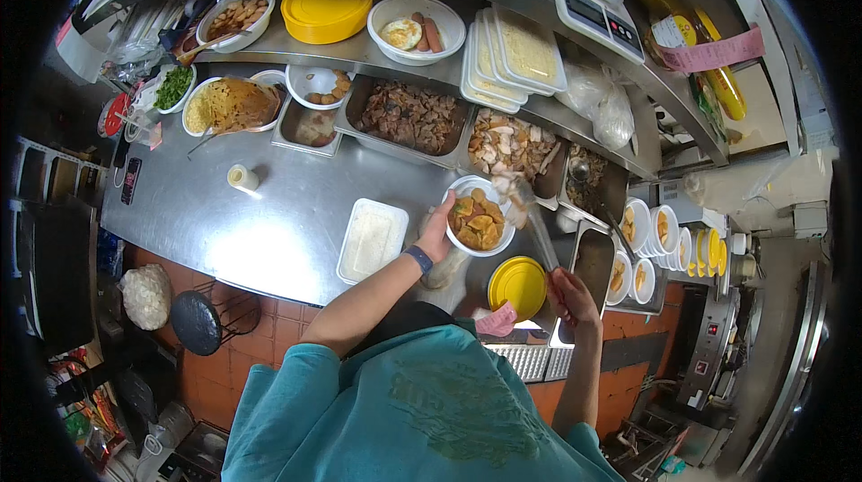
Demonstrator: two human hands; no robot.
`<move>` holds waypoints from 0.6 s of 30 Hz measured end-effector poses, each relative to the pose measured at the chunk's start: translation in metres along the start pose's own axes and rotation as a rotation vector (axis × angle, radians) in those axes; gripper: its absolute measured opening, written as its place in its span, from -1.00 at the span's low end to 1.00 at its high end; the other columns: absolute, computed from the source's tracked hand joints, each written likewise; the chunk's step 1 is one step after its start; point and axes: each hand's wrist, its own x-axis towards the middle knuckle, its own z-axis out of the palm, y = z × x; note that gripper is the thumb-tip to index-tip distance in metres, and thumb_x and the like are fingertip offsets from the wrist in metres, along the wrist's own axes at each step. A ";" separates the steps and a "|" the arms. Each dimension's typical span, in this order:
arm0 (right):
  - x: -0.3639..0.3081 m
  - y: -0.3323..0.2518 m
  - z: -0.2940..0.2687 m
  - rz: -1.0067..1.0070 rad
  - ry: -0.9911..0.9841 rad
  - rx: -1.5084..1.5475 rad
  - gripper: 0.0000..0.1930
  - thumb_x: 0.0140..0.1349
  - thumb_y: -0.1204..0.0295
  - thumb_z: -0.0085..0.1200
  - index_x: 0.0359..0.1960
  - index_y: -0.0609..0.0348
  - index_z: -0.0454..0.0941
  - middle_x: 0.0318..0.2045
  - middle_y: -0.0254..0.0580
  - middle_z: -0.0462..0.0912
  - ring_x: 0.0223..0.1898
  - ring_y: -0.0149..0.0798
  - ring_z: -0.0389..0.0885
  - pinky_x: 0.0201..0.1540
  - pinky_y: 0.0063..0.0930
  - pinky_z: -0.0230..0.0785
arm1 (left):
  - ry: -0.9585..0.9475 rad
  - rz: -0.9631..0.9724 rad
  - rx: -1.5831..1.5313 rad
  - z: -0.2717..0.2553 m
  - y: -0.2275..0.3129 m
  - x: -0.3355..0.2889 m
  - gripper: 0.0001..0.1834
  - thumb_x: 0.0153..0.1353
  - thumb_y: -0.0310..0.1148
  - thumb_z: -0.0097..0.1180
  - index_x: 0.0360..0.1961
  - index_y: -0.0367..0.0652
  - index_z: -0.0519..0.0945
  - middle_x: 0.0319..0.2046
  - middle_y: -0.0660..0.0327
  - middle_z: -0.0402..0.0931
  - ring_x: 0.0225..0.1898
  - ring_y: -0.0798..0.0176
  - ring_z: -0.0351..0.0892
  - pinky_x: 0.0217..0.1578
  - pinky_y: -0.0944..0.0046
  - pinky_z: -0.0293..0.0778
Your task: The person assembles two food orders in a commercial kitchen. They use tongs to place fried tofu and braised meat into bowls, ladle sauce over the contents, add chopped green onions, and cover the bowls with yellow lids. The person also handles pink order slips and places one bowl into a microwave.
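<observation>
My left hand (pixel 437 231) is wrapped around the side of a round white bowl (pixel 469 184) holding chunky yellow-brown pieces of food. In my right hand (pixel 573 295) is the handle of a long metal serving utensil (pixel 541 238); whether it is tongs or a spoon is blurred. Its far end carries pale meat pieces (pixel 513 195) over the bowl's right rim. Just beyond is a steel pan of chopped pale meat (pixel 510 143). Below the bowl sits a yellow round lid (pixel 517 287). Left of my left wrist, a white rectangular tray (pixel 346 258) of white rice rests on the steel counter.
Behind stand a pan of dark chopped meat (pixel 406 114) and bowls of greens (pixel 174 87) and yellow mince. A shelf above bears stacked rice boxes (pixel 530 51), a yellow lid (pixel 326 6) and a scale (pixel 593 6). White bowls (pixel 636 222) stand at right, a stool (pixel 197 320) at left.
</observation>
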 end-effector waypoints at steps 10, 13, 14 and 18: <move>-0.015 0.007 0.062 -0.323 0.225 -1.044 -0.66 0.39 0.18 0.11 -0.17 0.29 0.52 -0.54 0.06 0.61 -0.49 -0.03 0.67 -0.41 -0.23 0.45 | 0.033 -0.048 -0.036 0.013 0.012 -0.015 -0.31 0.42 0.26 -0.11 0.29 -0.06 0.44 0.20 0.19 0.54 0.18 0.14 0.54 0.27 0.06 0.40; -0.033 -0.001 0.052 -0.236 0.258 -0.962 -0.66 0.36 0.19 0.15 -0.15 0.28 0.53 -0.42 0.19 0.65 -0.35 0.13 0.72 -0.32 -0.13 0.50 | 0.001 -0.052 -0.045 0.008 0.011 -0.013 -0.30 0.44 0.26 -0.15 0.31 -0.07 0.44 0.21 0.17 0.53 0.20 0.14 0.53 0.28 0.06 0.40; -0.037 -0.004 0.051 -0.224 0.282 -0.946 -0.66 0.36 0.20 0.16 -0.14 0.28 0.53 -0.41 0.19 0.66 -0.34 0.14 0.72 -0.32 -0.11 0.50 | -0.029 -0.040 -0.045 0.006 0.010 -0.013 -0.30 0.45 0.26 -0.16 0.31 -0.07 0.43 0.21 0.17 0.53 0.20 0.14 0.53 0.28 0.06 0.40; -0.053 -0.022 0.056 -0.344 0.212 -1.149 -0.68 0.34 0.21 0.17 -0.13 0.25 0.54 -0.43 0.15 0.68 -0.36 0.16 0.71 -0.30 -0.09 0.51 | -0.003 -0.039 -0.051 0.004 0.007 -0.011 -0.29 0.44 0.26 -0.16 0.32 -0.09 0.42 0.22 0.16 0.52 0.21 0.12 0.52 0.28 0.05 0.39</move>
